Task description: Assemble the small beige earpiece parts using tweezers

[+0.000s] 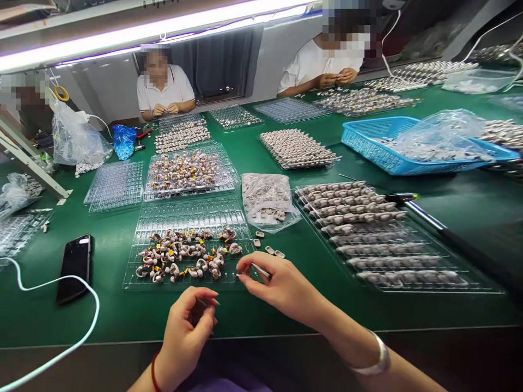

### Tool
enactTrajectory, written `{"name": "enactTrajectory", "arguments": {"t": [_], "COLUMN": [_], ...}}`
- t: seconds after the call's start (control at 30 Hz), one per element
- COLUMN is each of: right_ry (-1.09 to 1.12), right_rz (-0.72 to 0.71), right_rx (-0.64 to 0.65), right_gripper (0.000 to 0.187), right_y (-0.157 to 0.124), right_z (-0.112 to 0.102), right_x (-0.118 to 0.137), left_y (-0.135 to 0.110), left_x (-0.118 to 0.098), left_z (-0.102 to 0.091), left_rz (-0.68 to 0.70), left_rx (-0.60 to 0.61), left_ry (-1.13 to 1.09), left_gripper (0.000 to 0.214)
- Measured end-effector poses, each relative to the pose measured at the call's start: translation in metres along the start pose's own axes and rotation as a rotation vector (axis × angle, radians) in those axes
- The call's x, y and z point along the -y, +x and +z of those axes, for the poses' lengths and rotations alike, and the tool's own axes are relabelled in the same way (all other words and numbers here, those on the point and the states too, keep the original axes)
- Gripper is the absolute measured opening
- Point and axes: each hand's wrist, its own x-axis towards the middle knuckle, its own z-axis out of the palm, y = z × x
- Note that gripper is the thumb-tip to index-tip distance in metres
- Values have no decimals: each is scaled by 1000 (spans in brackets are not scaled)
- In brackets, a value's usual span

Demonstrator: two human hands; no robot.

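Observation:
My left hand [188, 322] is over the table's front edge, its fingers curled toward the thumb; whatever they hold is hidden. To its right and a little farther forward, my right hand [281, 282] pinches a small, thin whitish piece [261, 270], too small to name. Just beyond my hands, a clear plastic tray [143, 223] bears a heap of small pale curved parts [180, 253] with yellow bits and wires. Several small pale oval shells [269, 250] lie loose beyond my right hand, by a clear bag of similar shells [267, 198].
At right, a tray [457, 261] carries rows of grey parts [392, 247]. Behind it sits a blue basket [368, 149]. A phone [74, 268] and white cable [96, 313] lie left. More filled trays [296, 147] stand farther back. Two people in white shirts [177, 81] work across the table.

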Motion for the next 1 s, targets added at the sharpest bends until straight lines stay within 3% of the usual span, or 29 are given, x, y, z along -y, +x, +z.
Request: {"name": "enactTrajectory", "arguments": {"t": [0.13, 0.27, 0.6, 0.77, 1.0], "right_ry": [522, 715, 837, 883, 752], "right_rz": [165, 208, 164, 160, 23], "right_rx": [130, 185, 144, 115, -209], "right_gripper": [17, 28, 29, 28, 5], "right_y": [-20, -33, -42, -47, -51], "right_z": [-5, -4, 1, 5, 20], "right_x": [13, 18, 22, 23, 26], "left_y": [5, 6, 8, 7, 5], "left_x": [-10, -17, -20, -21, -31], "left_z": [5, 10, 11, 12, 16], "left_rz": [114, 175, 149, 81, 18], "left_rx": [6, 72, 121, 70, 20], "left_ry": [112, 64, 40, -84, -162], "left_gripper": [17, 24, 18, 16, 15]}}
